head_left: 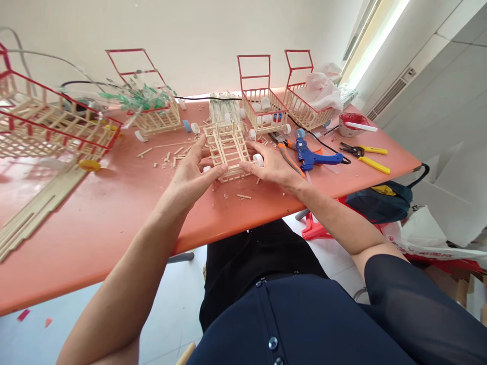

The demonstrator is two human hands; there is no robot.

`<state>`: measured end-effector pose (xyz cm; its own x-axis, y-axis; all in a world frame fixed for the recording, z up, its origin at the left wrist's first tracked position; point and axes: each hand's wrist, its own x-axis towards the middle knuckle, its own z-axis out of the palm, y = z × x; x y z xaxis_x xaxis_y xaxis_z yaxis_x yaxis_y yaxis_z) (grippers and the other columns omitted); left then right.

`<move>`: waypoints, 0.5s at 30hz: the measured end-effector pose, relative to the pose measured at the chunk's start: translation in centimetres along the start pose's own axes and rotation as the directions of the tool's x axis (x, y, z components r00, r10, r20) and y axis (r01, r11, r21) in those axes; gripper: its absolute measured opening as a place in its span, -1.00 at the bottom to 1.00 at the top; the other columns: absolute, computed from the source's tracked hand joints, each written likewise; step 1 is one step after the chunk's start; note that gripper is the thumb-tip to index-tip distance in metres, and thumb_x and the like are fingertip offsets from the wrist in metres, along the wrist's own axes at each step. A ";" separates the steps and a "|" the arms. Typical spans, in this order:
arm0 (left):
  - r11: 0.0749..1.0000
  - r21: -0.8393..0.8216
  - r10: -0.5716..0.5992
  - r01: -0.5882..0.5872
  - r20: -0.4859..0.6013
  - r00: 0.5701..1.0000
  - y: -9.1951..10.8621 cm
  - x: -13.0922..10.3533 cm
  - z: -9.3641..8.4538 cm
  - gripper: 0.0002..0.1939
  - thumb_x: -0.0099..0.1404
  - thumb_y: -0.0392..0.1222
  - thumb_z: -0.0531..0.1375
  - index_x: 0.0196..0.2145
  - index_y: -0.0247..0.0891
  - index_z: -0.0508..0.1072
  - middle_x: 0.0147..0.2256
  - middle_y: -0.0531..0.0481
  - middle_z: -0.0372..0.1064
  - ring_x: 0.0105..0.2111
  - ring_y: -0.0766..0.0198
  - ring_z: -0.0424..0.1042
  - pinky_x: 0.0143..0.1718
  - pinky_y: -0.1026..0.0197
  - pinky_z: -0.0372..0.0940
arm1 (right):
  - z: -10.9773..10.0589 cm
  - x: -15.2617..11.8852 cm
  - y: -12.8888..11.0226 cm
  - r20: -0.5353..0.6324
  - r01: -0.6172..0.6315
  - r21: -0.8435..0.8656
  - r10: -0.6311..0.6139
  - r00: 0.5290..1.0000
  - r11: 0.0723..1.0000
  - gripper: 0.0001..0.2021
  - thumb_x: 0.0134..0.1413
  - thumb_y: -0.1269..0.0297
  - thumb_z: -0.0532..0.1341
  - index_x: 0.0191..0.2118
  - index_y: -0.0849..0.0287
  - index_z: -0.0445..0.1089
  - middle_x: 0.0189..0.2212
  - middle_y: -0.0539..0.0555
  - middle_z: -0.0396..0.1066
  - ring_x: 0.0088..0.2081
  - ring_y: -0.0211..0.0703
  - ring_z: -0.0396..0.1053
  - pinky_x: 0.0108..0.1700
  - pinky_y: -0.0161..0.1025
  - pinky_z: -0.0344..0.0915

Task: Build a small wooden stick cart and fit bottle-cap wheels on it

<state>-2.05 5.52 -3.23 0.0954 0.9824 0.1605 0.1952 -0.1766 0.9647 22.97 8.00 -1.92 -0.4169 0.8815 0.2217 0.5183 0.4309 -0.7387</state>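
Between my hands is a small cart frame (229,147) built of thin wooden sticks, with white bottle-cap wheels low on both sides. My left hand (194,172) grips its left side, the thumb along the near left corner. On the opposite side my right hand (268,163) holds it, thumb at the near edge and fingers behind a white cap wheel (258,160). The frame sits at the tabletop; its underside is hidden. A blue glue gun (314,156) lies just right of my right hand, beside orange-handled pliers (291,159). Short stick offcuts (178,152) are scattered around.
Red-trimmed stick carts stand along the wall, one holding caps (262,109), another green plastic pieces (146,99). Yellow-handled cutters (371,157) and a paint cup with a brush (353,125) are at right. Long flat sticks (41,208) lie at left on the orange table (133,223).
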 end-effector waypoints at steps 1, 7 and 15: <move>1.000 0.000 0.003 -0.003 0.003 1.000 0.0 0.0 0.0 0.15 0.14 0.00 0.57 0.60 -0.14 0.26 0.28 -0.33 0.56 0.21 -0.25 0.63 0.17 -0.24 0.63 | 0.0 0.0 0.0 0.000 -0.002 -0.003 0.002 1.000 1.000 -0.11 0.32 -0.28 0.43 0.48 0.32 0.42 0.47 0.40 0.46 0.50 0.22 0.44 0.55 0.07 0.32; 1.000 -0.011 -0.001 0.001 0.029 1.000 0.1 -0.1 -0.2 0.13 0.14 -0.03 0.55 0.59 -0.12 0.27 0.31 -0.33 0.54 0.23 -0.30 0.62 0.12 -0.24 0.65 | -0.1 0.1 0.3 -0.001 0.001 -0.016 -0.001 1.000 1.000 -0.15 0.32 -0.25 0.43 0.47 0.30 0.44 0.44 0.37 0.50 0.46 0.24 0.48 0.52 0.10 0.36; 0.999 0.012 -0.046 0.046 0.056 0.997 0.9 0.2 -0.6 0.14 0.09 0.13 0.57 0.55 -0.16 0.34 0.37 -0.31 0.50 0.18 -0.23 0.64 0.14 -0.19 0.65 | -0.5 -0.4 0.4 0.040 -0.022 0.106 0.018 0.999 0.994 0.04 0.23 -0.49 0.36 0.51 0.30 0.41 0.49 0.40 0.43 0.49 0.34 0.44 0.51 0.17 0.38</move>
<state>-2.44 5.59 -2.22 0.1404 0.9846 0.1037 0.2106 -0.1321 0.9686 23.70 7.95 -2.03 -0.4370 0.8807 0.1827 0.4456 0.3884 -0.8066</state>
